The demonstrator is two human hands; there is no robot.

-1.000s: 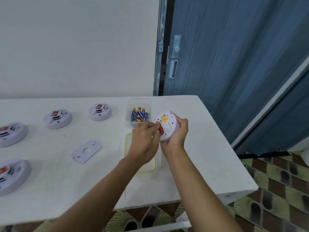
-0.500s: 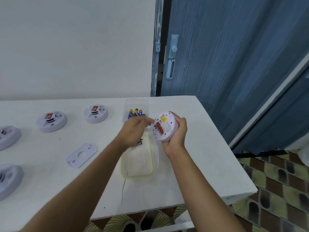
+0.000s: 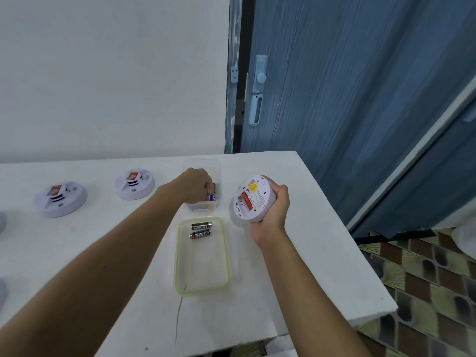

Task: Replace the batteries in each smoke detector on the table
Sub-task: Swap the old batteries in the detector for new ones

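Observation:
My right hand [image 3: 273, 212] grips a white round smoke detector [image 3: 253, 199] above the table, its back turned toward me, showing a yellow label and a red strip in the open battery bay. My left hand [image 3: 197, 186] reaches into a clear plastic box [image 3: 201, 162] with fingers curled, pinching a blue battery [image 3: 211, 197]. The box's other contents are hidden by the hand. Two black used batteries [image 3: 201, 230] lie side by side at the far end of a green-rimmed tray [image 3: 177, 256] just in front of the box.
Two more white smoke detectors [image 3: 134, 184] [image 3: 60, 199] sit on the white table [image 3: 304, 266] to the left, with parts of others at the left frame edge. The table's right and front edges are close. A blue door stands behind.
My left hand left the detector, passed over the tray and went into the clear box. Two black batteries now lie in the tray. My right hand keeps holding the detector.

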